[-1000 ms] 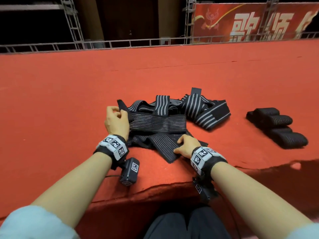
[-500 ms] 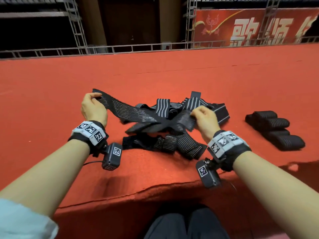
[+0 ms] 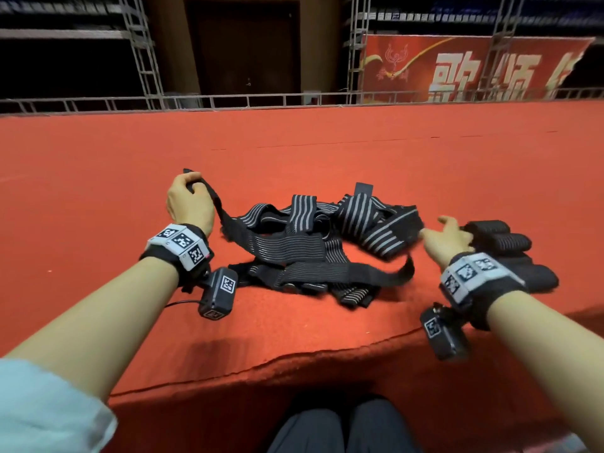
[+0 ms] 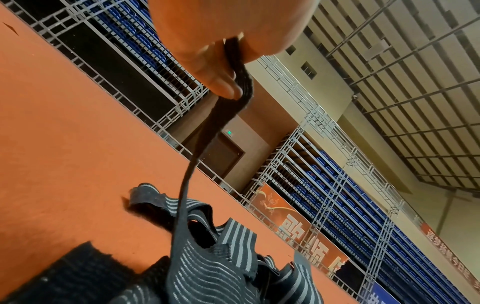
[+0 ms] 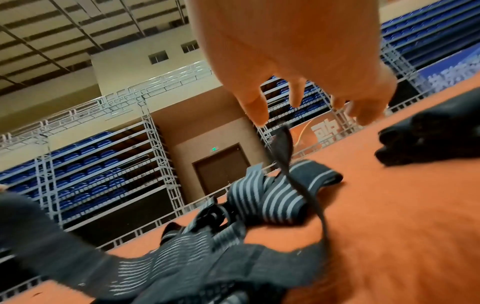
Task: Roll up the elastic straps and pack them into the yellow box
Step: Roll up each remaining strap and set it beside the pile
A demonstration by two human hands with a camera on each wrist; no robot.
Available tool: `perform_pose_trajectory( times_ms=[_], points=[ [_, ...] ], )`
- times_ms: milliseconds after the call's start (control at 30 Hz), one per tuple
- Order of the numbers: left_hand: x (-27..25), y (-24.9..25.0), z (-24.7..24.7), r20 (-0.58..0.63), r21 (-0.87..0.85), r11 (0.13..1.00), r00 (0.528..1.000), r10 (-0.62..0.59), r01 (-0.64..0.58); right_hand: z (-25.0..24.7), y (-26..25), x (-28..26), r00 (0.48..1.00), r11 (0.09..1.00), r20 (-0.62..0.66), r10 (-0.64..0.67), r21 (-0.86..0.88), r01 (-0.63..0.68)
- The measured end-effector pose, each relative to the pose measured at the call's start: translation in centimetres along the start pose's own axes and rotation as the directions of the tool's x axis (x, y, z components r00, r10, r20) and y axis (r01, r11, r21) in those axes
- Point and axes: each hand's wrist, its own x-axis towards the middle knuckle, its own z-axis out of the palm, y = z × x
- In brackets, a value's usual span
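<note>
Right hand (image 3: 449, 241) has let go: half a second back it pinched the black grey-striped elastic strap (image 3: 287, 250), now its fingers are spread, empty, above the red carpeted surface (image 3: 98, 191). Left hand (image 3: 188, 201) still pinches one strap end, raised off the tangled pile; likely freeing it for rolling. Yellow box not in view.

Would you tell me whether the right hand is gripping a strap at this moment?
No, the right hand hangs with fingers spread and nothing between them, while a strap end dangles just below its fingertips.
</note>
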Motion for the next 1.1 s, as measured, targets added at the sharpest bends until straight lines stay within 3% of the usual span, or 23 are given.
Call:
perform_pose_trajectory(
  times_ms=[100, 200, 267, 367, 500, 600, 667, 833, 933, 1000, 1100],
  points=[
    [-1.2, 1.6, 0.2, 0.032, 0.024, 1.0, 0.999, 0.016, -0.017, 3.4, -0.5, -2.4, 0.967, 0.974, 0.138, -0.213, -0.048, 0.221],
    [-1.3, 2.1, 0.2, 0.06, 0.061, 0.995, 0.995, 0.08, -0.084, 7.2, -2.2, -5.1, 0.866, 0.904, 0.3, -0.399, -0.028, 0.426],
    [-0.9, 2.1, 0.1, 0.102, 0.109, 0.983, 0.986, 0.134, -0.145, 9.9, -3.7, -6.7, 0.798, 0.86, 0.395, -0.456, -0.036, 0.509],
    [-0.5, 1.7, -0.3, 0.195, 0.222, 0.942, 0.958, 0.212, -0.253, 13.9, -4.8, -7.6, 0.728, 0.807, 0.52, -0.446, -0.119, 0.579],
    [1.1, 0.0, -0.9, 0.174, 0.263, 0.925, 0.957, 0.234, -0.274, 18.1, -4.7, -7.4, 0.695, 0.709, 0.663, -0.278, -0.346, 0.614],
    [1.9, -1.1, -1.2, 0.159, 0.267, 0.923, 0.957, 0.242, -0.278, 19.5, -3.8, -6.9, 0.74, 0.605, 0.625, -0.247, -0.497, 0.622],
    [1.9, -2.0, -1.1, 0.187, 0.27, 0.919, 0.952, 0.244, -0.289, 19.7, -3.6, -6.4, 0.741, 0.566, 0.621, -0.256, -0.525, 0.636],
    [0.4, -3.0, -0.2, 0.25, 0.238, 0.939, 0.95, 0.188, -0.248, 18.9, -3.7, -5.8, 0.745, 0.694, 0.5, -0.442, -0.335, 0.637],
    [-0.9, -3.1, 0.8, 0.289, 0.282, 0.955, 0.957, 0.005, -0.09, 17.9, -3.3, -5.5, 0.692, 0.728, 0.449, -0.564, -0.125, 0.675],
    [-1.5, -3.0, 1.4, 0.34, 0.284, 0.959, 0.935, -0.103, 0.002, 16.9, -3.0, -5.4, 0.655, 0.714, 0.427, -0.624, -0.03, 0.7],
    [-2.4, -3.3, 2.2, 0.445, 0.22, 0.974, 0.883, -0.147, 0.052, 15.3, -2.6, -5.5, 0.63, 0.688, 0.403, -0.664, -0.002, 0.726]
  ],
)
